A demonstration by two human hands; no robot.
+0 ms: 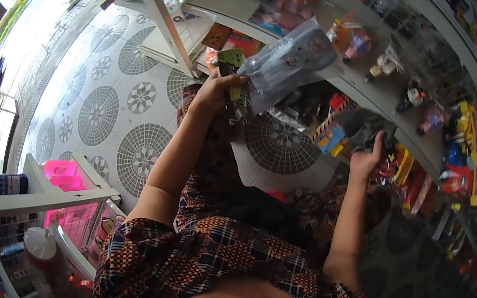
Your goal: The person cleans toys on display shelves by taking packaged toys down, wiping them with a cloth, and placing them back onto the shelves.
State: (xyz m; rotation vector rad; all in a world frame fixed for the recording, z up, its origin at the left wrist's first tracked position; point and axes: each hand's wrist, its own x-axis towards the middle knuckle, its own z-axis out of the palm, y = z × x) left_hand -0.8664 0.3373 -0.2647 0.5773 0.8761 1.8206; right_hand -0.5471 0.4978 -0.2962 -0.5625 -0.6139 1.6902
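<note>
My left hand [215,91] is closed around the end of a clear plastic bag [294,60]. Something pale grey-blue shows through the plastic, but its kind is hard to make out. A small green card or packet [231,57] sticks up beside my fingers, and more packaging hangs below them. On the other side, my right hand [364,164] grips a dark grey cloth [368,129], thumb pointing up. The cloth lies close to the lower shelf, near a blue and yellow packaged toy [332,138].
A white shelf [238,0] ahead carries several small figures [385,66]. Toward the right stands a yellow and red toy truck [463,155]. Pink baskets [66,177] sit in a rack at the left. Patterned tiles [99,116] cover the floor.
</note>
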